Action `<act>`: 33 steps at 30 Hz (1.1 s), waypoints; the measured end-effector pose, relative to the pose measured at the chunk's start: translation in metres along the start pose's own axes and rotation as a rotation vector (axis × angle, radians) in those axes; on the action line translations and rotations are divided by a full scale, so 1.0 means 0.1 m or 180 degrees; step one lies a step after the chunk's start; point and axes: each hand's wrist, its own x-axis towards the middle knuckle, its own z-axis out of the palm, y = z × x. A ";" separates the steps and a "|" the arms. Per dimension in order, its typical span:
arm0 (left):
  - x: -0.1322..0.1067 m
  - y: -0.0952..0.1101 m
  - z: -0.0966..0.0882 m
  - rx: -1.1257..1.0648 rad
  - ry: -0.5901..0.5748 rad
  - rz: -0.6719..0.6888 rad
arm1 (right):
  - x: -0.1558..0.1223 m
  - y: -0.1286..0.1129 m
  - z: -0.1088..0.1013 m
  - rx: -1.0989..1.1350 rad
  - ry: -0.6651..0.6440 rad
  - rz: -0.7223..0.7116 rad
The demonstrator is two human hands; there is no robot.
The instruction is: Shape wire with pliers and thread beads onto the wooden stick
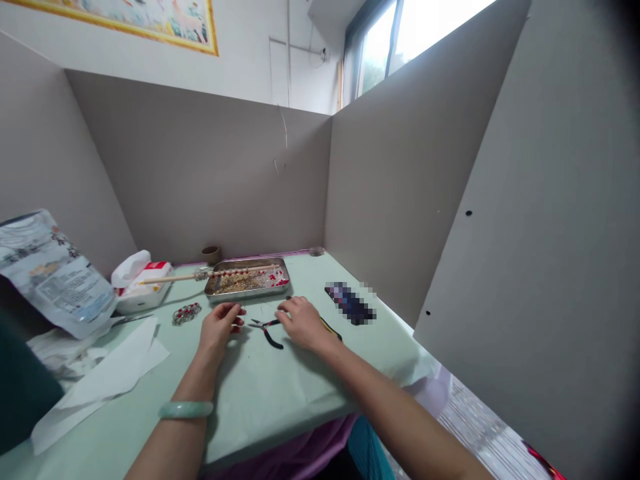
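A: Pliers?
B: On the surface; tray at 11 o'clock, phone at 2
A: Left hand?
B: Narrow pinch, contents cannot tell; beadwork at 10 o'clock
A: Right hand?
B: Curled, at the pliers' 3 o'clock; whether holding, cannot tell

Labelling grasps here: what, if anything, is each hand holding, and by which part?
Can't tell for either. Left hand is near a pinch, nothing clearly visible in it. Right hand is at one handle of the pliers, its grip hidden.
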 end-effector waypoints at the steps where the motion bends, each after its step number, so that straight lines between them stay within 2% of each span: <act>1: 0.00 0.01 0.00 -0.0022 -0.0007 0.0044 | 0.06 -0.10 0.06 0.0074 0.0080 0.0036; 6: -0.01 0.02 0.02 -0.0220 -0.0083 0.0151 | 0.21 -0.40 0.36 0.0451 0.0210 0.0137; 11: 0.00 0.01 0.05 -0.0088 -0.0235 0.0183 | 0.15 -0.42 0.55 0.0492 0.0573 0.0296; 16: -0.03 0.00 0.08 0.0091 -0.0406 0.0185 | 0.11 -0.36 0.60 0.0657 0.0710 0.0189; 19: -0.04 -0.01 0.08 0.0068 -0.0337 0.0186 | 0.10 -0.33 0.61 0.0928 0.0723 0.0143; 23: -0.03 -0.03 0.06 -0.0005 -0.0230 0.0159 | 0.11 -0.30 0.62 0.1398 0.0792 0.0373; 25: -0.03 -0.04 0.05 -0.0041 -0.0241 0.0144 | 0.11 -0.29 0.61 0.1523 0.0769 0.0349; 33: -0.05 -0.01 0.07 -0.0139 -0.0465 0.0139 | 0.10 -0.31 0.63 0.1608 0.0683 0.0131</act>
